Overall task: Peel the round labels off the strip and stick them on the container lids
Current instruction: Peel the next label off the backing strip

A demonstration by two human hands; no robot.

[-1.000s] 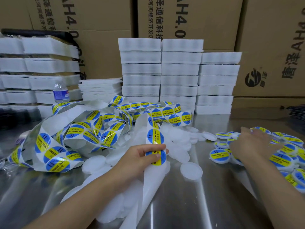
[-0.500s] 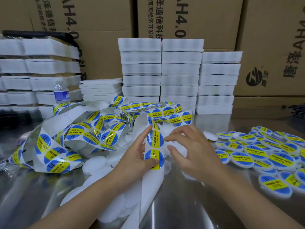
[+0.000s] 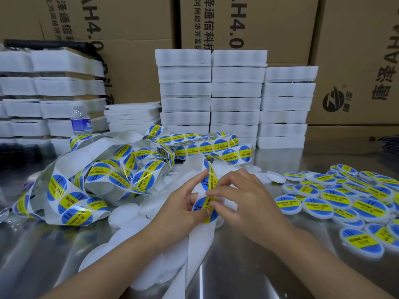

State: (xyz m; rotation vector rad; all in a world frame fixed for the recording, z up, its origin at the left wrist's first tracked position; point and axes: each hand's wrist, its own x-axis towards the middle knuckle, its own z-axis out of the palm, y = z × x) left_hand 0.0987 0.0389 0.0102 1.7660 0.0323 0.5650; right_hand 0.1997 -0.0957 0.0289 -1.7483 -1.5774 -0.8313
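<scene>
A long white backing strip (image 3: 197,238) carrying round blue-and-yellow labels runs from a tangled pile at the left down to the table's front. My left hand (image 3: 179,210) grips the strip from the left, thumb under a label and index finger stretched up along the strip. My right hand (image 3: 241,199) pinches the edge of one round label (image 3: 204,209) on the strip. Plain white lids (image 3: 127,212) lie scattered under and around the strip. Labelled lids (image 3: 323,203) are heaped at the right.
The tangled label strip (image 3: 103,178) covers the left of the steel table (image 3: 269,270). Stacks of white foam trays (image 3: 235,100) stand behind, more trays (image 3: 49,87) at the left, a water bottle (image 3: 81,121) beside them. Cardboard boxes (image 3: 241,22) wall the back.
My right hand has left the labelled lids at the right, come to the strip and closed its fingertips on a label. My left hand has kept its hold on the strip.
</scene>
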